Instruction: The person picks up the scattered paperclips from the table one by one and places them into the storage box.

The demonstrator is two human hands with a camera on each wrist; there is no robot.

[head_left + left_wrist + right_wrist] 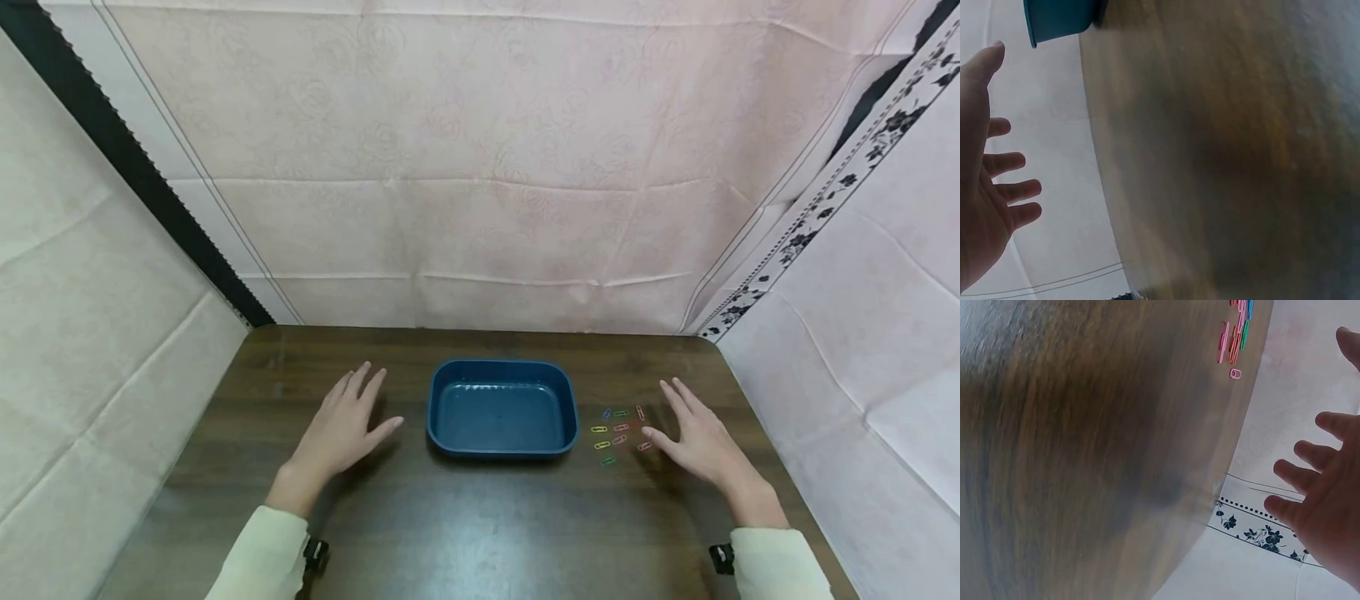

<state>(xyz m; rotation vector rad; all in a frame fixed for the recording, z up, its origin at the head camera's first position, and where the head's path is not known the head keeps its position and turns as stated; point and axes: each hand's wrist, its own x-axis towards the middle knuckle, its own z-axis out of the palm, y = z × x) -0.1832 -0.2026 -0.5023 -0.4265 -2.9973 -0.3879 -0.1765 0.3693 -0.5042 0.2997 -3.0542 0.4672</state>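
A blue rectangular tray sits on the table between the two hands. To its right lie several small paper clips in yellow, green, blue, red and pink, spread loosely in short rows. My left hand is held left of the tray, fingers extended and thumb pointing toward it, with nothing in it. Beside the clips is my right hand, fingers extended, its thumb tip close to the nearest pink clip. In the right wrist view the clips appear at the top, apart from the hand's fingertips.
The brown wooden table has pale patterned cloth hanging behind it and at both sides. A floral border runs down the cloth on the right. Dark bands sit at the wrists by the light sleeves.
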